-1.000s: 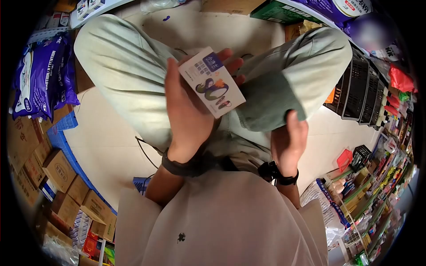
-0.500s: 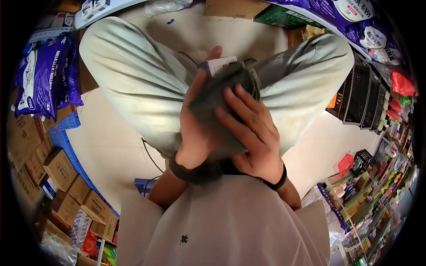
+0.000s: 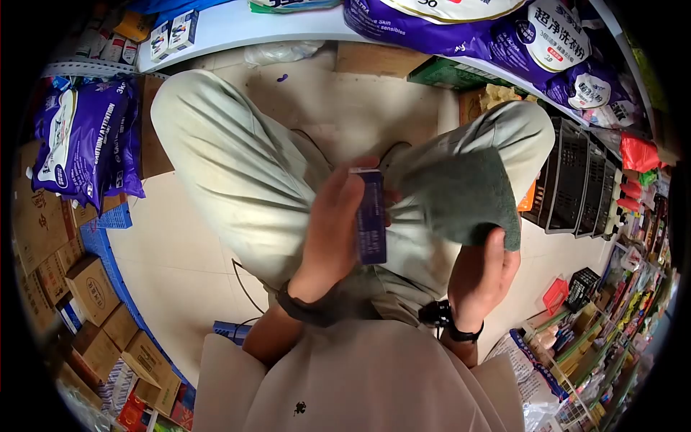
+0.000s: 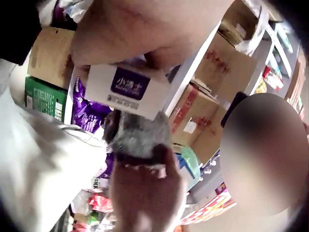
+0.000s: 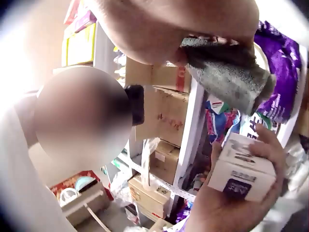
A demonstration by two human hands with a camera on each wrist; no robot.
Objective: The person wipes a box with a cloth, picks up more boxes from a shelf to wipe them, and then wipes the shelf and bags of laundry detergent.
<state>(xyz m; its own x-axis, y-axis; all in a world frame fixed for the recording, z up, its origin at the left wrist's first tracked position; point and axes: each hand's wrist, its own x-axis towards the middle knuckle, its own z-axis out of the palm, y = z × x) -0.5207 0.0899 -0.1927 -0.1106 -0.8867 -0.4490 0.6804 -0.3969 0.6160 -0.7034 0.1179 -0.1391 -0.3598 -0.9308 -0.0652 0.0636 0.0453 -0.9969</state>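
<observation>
In the head view my left hand (image 3: pixel 327 237) grips a small white and purple carton (image 3: pixel 372 216), its narrow purple side facing up. The right wrist view shows the fingers wrapped round the carton (image 5: pixel 246 166), with white faces and a purple label visible. To the right, my right hand (image 3: pixel 484 279) holds a dark grey-green cloth (image 3: pixel 471 198) between thumb and fingers. The cloth (image 5: pixel 229 79) hangs folded from that hand, apart from the carton. Both things are above the person's crossed legs, in pale trousers (image 3: pixel 223 158).
Purple detergent bags (image 3: pixel 90 140) stand at the left, with more on the white shelf (image 3: pixel 223 36) ahead. Cardboard boxes (image 3: pixel 93 288) stack at lower left. Black crates (image 3: pixel 576 176) and a rack of small goods (image 3: pixel 612 309) line the right side.
The cloth came over onto the carton half a second ago, and is now drawn back to the right. The carton has turned from its printed front to its purple side.
</observation>
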